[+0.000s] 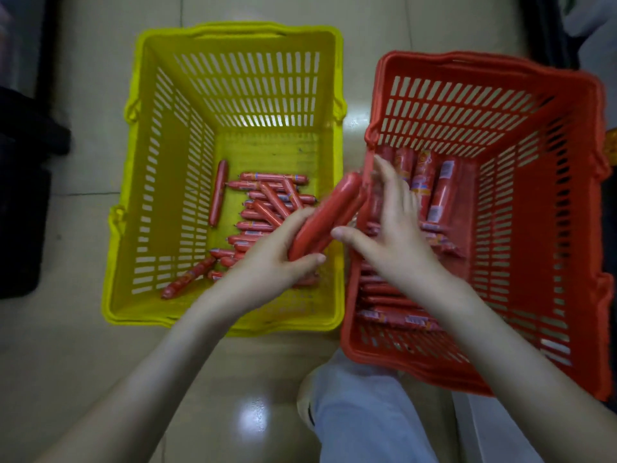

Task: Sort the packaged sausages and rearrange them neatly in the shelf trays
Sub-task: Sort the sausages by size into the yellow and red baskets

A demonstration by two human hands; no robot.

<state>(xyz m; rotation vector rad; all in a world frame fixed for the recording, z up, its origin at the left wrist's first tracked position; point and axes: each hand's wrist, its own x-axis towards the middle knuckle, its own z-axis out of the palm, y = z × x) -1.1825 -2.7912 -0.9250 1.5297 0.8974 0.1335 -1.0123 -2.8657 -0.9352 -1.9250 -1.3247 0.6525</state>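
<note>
My left hand [272,259] grips a thick red packaged sausage [329,215], held slanted over the gap between two baskets. My right hand [389,225] hovers just right of it with straight, spread fingers, above the left wall of the red basket [541,202]. Inside the red basket lie several thick sausages [434,185], some upright at the back and some stacked flat at the front left. The yellow basket [173,182] on the left holds several thin sausages [267,202] in a loose heap.
Both baskets stand on a glossy tiled floor [83,345]. A knee in light trousers [360,412] is at the bottom centre. A dark object [23,195] stands at the far left, and dark shelving [547,28] runs along the top right.
</note>
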